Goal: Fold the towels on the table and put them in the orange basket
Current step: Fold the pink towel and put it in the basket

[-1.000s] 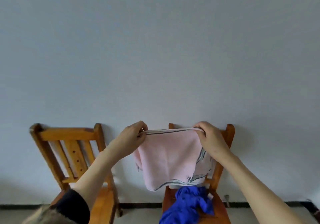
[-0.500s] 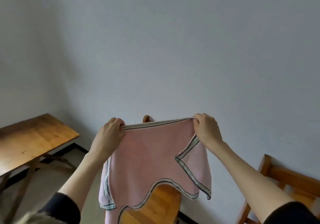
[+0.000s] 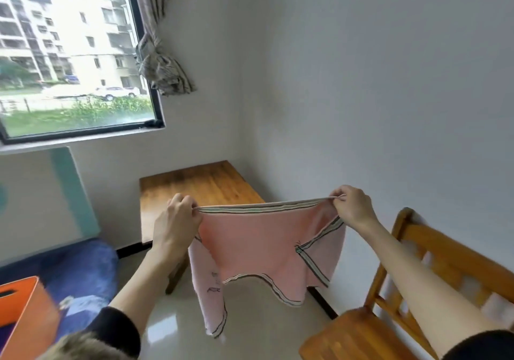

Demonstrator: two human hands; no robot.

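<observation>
A pink towel [image 3: 256, 242] with a striped grey border hangs in the air in front of me, stretched along its top edge. My left hand [image 3: 178, 220] pinches the top left corner and my right hand [image 3: 351, 206] pinches the top right corner. The lower part droops in uneven folds above the floor. The orange basket [image 3: 25, 312] stands at the lower left edge, partly cut off. A bare wooden table [image 3: 200, 184] stands in the corner behind the towel.
A wooden chair [image 3: 395, 304] is at the lower right, under my right forearm. A blue cushion or cloth [image 3: 83, 270] lies beside the basket. A window with a tied curtain [image 3: 161, 62] fills the upper left. A flat panel [image 3: 41, 201] leans against the wall.
The view has swung left: the table, window and orange basket have come into sight and the chair has shifted to the right. Both hands still hold the towel's top edge, now spread wider.
</observation>
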